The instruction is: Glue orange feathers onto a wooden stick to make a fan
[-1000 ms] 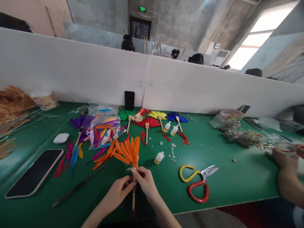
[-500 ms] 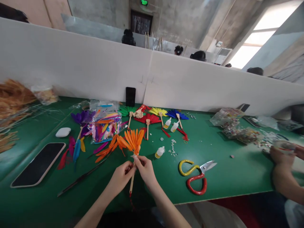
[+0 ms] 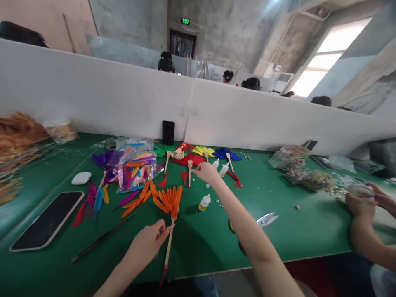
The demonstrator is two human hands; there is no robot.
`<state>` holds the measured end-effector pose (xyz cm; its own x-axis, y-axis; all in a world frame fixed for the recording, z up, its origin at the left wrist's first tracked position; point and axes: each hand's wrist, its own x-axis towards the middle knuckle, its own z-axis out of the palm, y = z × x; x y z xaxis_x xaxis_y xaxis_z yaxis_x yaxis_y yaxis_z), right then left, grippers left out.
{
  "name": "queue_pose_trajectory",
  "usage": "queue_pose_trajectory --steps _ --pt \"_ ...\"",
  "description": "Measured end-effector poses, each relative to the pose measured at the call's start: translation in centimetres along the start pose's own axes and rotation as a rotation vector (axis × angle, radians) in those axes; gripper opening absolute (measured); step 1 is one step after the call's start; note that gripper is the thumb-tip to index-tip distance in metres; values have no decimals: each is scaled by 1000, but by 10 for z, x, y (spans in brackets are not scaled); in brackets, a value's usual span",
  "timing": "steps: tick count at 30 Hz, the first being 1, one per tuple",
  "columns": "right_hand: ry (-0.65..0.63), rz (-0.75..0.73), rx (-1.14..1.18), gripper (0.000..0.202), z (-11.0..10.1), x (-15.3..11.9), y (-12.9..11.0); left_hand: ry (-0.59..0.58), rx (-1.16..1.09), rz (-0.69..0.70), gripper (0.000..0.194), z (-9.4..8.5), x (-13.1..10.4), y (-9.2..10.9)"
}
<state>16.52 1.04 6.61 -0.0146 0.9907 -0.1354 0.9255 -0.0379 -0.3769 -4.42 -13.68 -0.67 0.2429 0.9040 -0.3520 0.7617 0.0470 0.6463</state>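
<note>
My left hand (image 3: 148, 239) pinches the wooden handle of an orange feather fan (image 3: 170, 202) that stands tilted over the table, feathers up, a red cord at its lower end. My right hand (image 3: 208, 172) is stretched far forward with its fingers drawn together, their tips right at the handle of a red feather fan (image 3: 189, 165). Whether they touch it or hold something small, I cannot tell. Green (image 3: 165, 150), yellow (image 3: 203, 151) and blue (image 3: 227, 154) fans lie around it. A small glue bottle (image 3: 204, 202) stands below my right wrist.
Scissors (image 3: 266, 219) lie partly behind my right forearm. To the left are loose orange feathers (image 3: 136, 201), a bag of feathers (image 3: 137, 171), tweezers (image 3: 102, 238) and a phone (image 3: 48, 220). Bead bags (image 3: 297, 169) and a co-worker's hands (image 3: 361, 206) are at the right.
My right hand has left the orange fan and reached forward to the red fan. My left hand keeps the orange fan, now lower on its handle. The view has tilted up slightly.
</note>
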Motion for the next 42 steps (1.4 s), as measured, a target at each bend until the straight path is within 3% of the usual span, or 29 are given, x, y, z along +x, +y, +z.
queue_pose_trajectory --steps 3,6,12,23,28,31,33,36,39,42 --pt "-94 63 -59 30 19 50 -9 28 -26 35 26 -3 0 -1" --pt "-205 98 -62 32 43 71 -8 68 -118 69 27 -2 0 -8" --pt "-382 164 20 33 63 80 11 75 -169 98 30 -1 5 -21" --pt "-367 208 97 32 73 90 9 63 -196 116 32 3 5 -18" --pt "-398 190 121 32 76 89 14 110 -121 161 33 -15 13 -14" --pt "-414 175 123 32 77 90 19 276 42 274 32 -45 54 10" --pt "-420 165 114 32 77 91 22 451 256 333 27 -67 99 32" --pt "-418 148 97 32 76 90 26 534 362 321 20 -90 173 57" --pt "-404 121 81 32 73 85 32 556 477 289 28 -92 229 64" --pt "-404 96 64 32 71 77 39 555 595 313 33 -84 256 56"
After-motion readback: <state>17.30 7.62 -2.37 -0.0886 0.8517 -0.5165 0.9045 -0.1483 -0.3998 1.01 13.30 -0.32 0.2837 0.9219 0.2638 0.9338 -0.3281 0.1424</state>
